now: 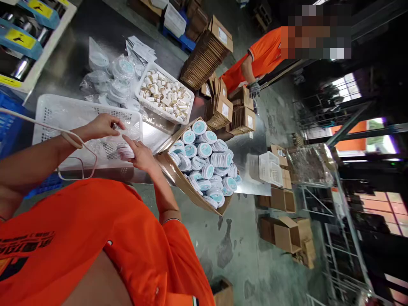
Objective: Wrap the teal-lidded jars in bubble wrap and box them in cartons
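Right hand (142, 155) closed around a small stack of discs (125, 151) over a white basket (43, 111), likely light, stiff and slippery, best held by their rims; left hand (101, 126) curled, its grip unclear

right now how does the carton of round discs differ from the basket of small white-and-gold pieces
The carton is brown cardboard; the basket is white. The carton holds larger round discs with light-blue labels, the basket small white-and-gold pieces. Both are open-topped and well filled.
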`<state>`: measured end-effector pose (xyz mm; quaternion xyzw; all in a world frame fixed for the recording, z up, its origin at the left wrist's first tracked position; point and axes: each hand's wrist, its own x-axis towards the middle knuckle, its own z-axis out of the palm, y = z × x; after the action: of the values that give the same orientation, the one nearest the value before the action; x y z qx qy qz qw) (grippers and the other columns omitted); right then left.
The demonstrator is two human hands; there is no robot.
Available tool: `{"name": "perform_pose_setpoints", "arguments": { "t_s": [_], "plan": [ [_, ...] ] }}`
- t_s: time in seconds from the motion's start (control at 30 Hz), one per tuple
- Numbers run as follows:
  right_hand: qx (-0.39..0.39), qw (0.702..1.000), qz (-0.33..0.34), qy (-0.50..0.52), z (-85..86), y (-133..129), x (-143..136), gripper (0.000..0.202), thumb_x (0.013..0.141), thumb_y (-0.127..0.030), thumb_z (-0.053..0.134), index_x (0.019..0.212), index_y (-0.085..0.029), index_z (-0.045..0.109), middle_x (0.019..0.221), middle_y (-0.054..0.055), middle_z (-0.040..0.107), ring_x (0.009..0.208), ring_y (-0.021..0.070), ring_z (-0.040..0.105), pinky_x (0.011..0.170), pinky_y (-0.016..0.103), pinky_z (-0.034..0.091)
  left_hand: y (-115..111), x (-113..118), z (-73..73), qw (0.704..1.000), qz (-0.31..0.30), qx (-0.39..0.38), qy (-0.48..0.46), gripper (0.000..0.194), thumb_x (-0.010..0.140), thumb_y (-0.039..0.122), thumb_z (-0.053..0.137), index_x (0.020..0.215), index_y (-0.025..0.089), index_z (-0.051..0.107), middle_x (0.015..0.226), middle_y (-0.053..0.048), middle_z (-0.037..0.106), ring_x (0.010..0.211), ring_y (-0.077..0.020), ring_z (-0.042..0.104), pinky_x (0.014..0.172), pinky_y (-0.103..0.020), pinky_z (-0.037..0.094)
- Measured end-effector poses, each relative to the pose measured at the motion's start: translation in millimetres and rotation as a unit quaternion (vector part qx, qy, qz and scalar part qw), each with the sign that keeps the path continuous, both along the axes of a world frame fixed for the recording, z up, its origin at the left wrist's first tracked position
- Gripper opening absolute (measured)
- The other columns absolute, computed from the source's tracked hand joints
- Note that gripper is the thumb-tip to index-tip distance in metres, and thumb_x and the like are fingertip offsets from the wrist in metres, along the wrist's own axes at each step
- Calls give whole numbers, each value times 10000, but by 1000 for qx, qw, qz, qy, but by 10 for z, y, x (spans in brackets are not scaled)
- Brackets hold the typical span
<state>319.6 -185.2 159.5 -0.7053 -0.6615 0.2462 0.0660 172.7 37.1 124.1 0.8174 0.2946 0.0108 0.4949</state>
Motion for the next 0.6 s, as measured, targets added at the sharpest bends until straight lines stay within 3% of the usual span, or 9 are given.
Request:
{"name": "perform_pose_setpoints", "arguments": {
  "t_s": [0.1,0.23,0.3,0.37,0.43,0.5,0.6],
  "plan": [
    [-28,999,18,-37,41,80,-31,856,1072,-235,839,1823,-330,443,1564,112,719,1466,325,669,1187,410,611,-51,39,26,998,-59,16,-11,615,685,439,773,1190,97,854,989,-58,813,766,-157,569,723,-248,450],
    [-49,997,-6,-67,52,132,-20,651,1113,-252,776,1722,-274,546,1595,132,702,1474,334,648,1169,445,633,-50,46,64,996,-91,2,-16,601,708,383,750,1231,99,834,990,-33,799,738,-144,541,705,-237,445],
    [-50,996,-24,-71,28,106,-25,570,1106,-233,769,1650,-255,599,1572,142,711,1464,335,647,1162,459,639,-26,37,76,997,-61,36,8,546,777,316,718,1263,94,829,1041,-40,806,760,-150,555,738,-243,471],
    [-45,996,-49,-61,-23,50,-28,557,1064,-188,791,1593,-259,632,1557,141,717,1466,337,645,1161,462,638,-11,31,87,993,8,111,43,533,831,228,689,1326,73,812,1214,-85,809,836,-169,599,817,-268,513],
    [-39,996,-80,-11,-96,-28,0,608,1007,-180,834,1575,-278,638,1529,119,733,1446,333,663,1166,461,631,-20,31,94,982,53,169,65,574,841,162,701,1398,51,781,1400,-136,763,962,-202,651,926,-304,548],
    [-42,987,-127,88,-173,-116,74,752,928,-217,899,1617,-290,605,1419,87,776,1322,319,729,1140,466,642,-51,39,94,980,44,183,69,616,838,123,722,1449,47,752,1513,-163,706,1120,-242,685,1026,-335,566],
    [48,925,-266,268,-254,-208,213,881,828,-282,938,1632,-237,580,1304,89,799,1158,299,779,1050,464,677,-117,69,70,980,10,192,61,635,858,66,684,1491,65,730,1571,-163,669,1312,-271,676,1117,-364,573]
  ]
}}
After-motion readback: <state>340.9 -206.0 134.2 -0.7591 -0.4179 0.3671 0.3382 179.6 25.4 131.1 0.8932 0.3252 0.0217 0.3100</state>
